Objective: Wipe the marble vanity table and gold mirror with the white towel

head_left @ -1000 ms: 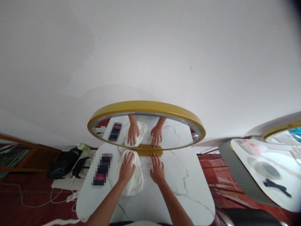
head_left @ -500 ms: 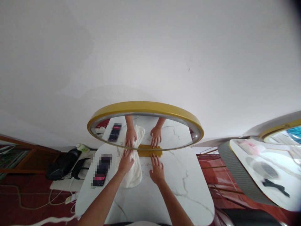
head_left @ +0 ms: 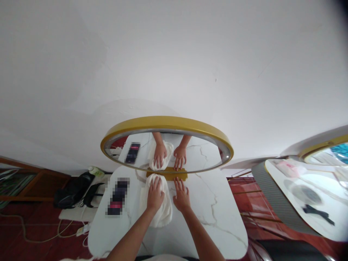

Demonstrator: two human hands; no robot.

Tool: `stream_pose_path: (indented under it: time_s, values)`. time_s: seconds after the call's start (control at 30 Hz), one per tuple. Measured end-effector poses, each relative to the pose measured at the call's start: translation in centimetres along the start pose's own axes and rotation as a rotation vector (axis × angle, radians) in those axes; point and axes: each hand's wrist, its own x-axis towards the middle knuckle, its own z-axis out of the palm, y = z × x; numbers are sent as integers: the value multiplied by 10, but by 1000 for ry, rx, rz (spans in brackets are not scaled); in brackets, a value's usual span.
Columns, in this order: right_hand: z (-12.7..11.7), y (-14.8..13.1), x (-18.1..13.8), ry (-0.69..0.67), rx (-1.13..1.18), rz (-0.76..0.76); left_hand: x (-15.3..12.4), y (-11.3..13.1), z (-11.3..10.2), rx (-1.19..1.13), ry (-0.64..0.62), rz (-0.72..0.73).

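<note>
A white cloth lies on the marble-patterned tabletop. My left hand rests flat on it, fingers stretched forward. To the right, my right hand is spread with its palm low over the tabletop, its fingertips at the front edge of the gold mirror base. The cloth's far end overlaps the left part of this base. Above the base stands a round mirror with a gold rim, reflecting both hands and the cloth.
A phone, pixelated, lies on the tabletop's left side. A black bag and a bottle sit beyond the left edge. At right stands a second table bearing a black strap-like item. A black seat is at lower right.
My left hand has slid right and toward me, taking the cloth along. More of the base's left part shows now. The right hand has stayed in place.
</note>
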Motion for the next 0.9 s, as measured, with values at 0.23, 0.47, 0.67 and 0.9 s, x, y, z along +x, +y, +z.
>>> stream_pose_path:
  time_s: [0.23,0.47,0.67,0.9]
  values:
    - [3,1,1,0,8,2,6,36,5,-23,-167,69]
    - [2,2,0,1,-4,-9,4,24,-4,-35,-148,99]
    - [0,1,-1,13,-20,-8,-5,-21,-10,-13,-34,49]
    - [2,4,-1,23,-4,-29,-7,-60,-13,3,34,-27]
